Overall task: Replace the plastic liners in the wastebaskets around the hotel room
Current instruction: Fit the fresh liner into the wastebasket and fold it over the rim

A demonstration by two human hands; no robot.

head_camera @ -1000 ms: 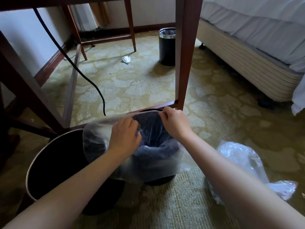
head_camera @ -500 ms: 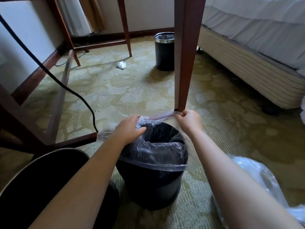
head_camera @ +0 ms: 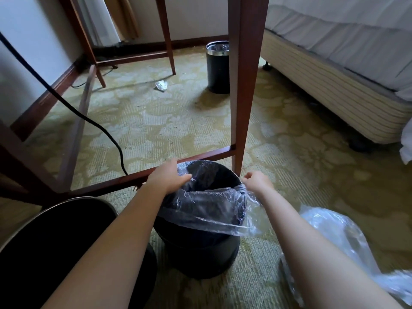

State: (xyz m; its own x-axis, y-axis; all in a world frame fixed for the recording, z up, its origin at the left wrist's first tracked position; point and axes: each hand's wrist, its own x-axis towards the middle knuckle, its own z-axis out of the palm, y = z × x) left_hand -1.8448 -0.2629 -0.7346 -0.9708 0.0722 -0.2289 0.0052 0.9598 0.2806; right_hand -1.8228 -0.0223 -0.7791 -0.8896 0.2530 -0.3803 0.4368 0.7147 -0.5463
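Now, on the carpet point(head_camera: 156, 121) near a bed point(head_camera: 334, 74), beside a desk leg point(head_camera: 245, 85), a wastebasket point(head_camera: 200, 253) is fitted with a liner point(head_camera: 211, 208).
The liner is draped over the rim, gripped there by the left hand point(head_camera: 168, 179) with curled fingers and pinched by the right hand point(head_camera: 258, 181).

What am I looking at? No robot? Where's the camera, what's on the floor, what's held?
There is no robot here, only a person's two bare hands. One camera worn on the head films them, looking forward and down. The left hand and right hand each grip the edge of a clear liner, draped over the rim of a black wastebasket. It stands on the carpet by a table leg. A loose plastic bag and a crumpled paper lie nearby, and a second wastebasket stands near the bed.
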